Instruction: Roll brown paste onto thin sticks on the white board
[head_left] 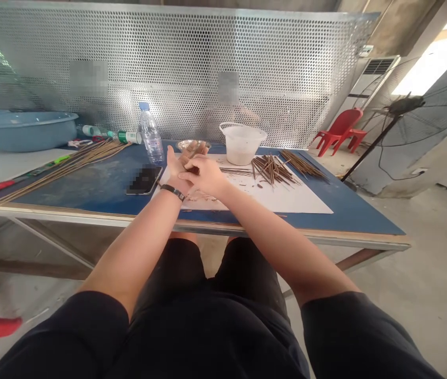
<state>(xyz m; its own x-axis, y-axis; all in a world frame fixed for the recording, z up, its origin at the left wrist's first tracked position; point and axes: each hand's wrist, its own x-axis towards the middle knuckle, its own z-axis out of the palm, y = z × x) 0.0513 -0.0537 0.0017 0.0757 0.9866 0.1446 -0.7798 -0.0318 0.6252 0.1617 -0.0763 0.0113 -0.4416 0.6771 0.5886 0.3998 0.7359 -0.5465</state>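
Observation:
My left hand (pixel 177 164) is turned palm up over a white sheet (pixel 306 200), fingers stretched out and thumb raised, with brown smears on the skin. A black band circles that wrist. My right hand (pixel 204 175) lies across the left palm with its fingers curled in. Something dark brown shows under the right fingertips, mostly hidden. Just behind the hands stands a shiny shallow bowl (pixel 191 145). To their right, thin brown-coated sticks (pixel 274 171) lie in a loose pile on the sheet, with brown crumbs about.
A white bucket (pixel 242 145) stands behind the sticks, and another stick bundle (pixel 302 164) lies at the right. On the left are a phone (pixel 144 180), a water bottle (pixel 151 134), long thin rods (pixel 69 168) and a blue basin (pixel 26 131). A perforated metal panel (pixel 160 58) backs the table.

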